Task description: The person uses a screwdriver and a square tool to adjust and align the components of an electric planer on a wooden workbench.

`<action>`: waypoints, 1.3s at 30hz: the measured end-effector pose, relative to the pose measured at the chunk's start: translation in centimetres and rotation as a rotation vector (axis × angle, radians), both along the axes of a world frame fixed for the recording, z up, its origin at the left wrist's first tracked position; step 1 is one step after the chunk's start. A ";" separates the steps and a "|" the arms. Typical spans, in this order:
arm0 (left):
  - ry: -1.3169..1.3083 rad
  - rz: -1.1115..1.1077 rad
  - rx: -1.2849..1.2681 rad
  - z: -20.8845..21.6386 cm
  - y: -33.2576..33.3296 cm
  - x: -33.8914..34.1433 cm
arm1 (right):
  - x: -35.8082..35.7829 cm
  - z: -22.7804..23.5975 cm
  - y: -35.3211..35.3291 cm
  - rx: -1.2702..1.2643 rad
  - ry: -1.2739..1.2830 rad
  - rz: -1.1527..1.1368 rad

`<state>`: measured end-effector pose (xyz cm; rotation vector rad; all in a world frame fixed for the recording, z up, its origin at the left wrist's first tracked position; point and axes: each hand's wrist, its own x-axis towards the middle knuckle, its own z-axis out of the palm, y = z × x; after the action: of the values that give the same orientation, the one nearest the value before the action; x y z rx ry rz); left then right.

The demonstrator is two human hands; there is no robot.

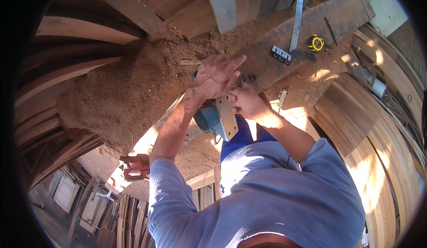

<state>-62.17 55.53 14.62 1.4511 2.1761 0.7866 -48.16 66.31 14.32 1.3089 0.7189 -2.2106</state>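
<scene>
Teal power tool is up on its side at the wooden surface's near edge, pale plate facing right, bare board running up-right toward the metal square and yellow tape measure. Left hand reaches across its far end, fingers outstretched, any grip hidden; right hand curls beside the plate, its hold impossible to tell.
</scene>
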 end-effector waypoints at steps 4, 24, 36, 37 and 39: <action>0.099 -0.156 -0.052 0.3 0.9 0.4 | 0.4 -1.6 0.1 0.234 0.073 0.158; -0.031 -0.199 -0.373 1.0 0.2 -0.3 | 0.4 -0.1 -0.6 0.728 0.388 0.441; 0.064 -0.089 -0.135 0.2 -0.9 0.6 | 1.3 -1.1 -1.7 0.775 0.419 0.326; 0.036 -0.117 -0.187 0.2 -1.0 0.6 | 1.4 -1.3 -1.7 0.775 0.409 0.344; -0.023 -0.175 -0.281 0.6 -0.5 0.2 | 1.5 -1.4 -1.5 0.770 0.404 0.351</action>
<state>-61.95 55.03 15.21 1.4528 2.0127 0.4156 -46.66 64.81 12.89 0.9114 1.9284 -1.9735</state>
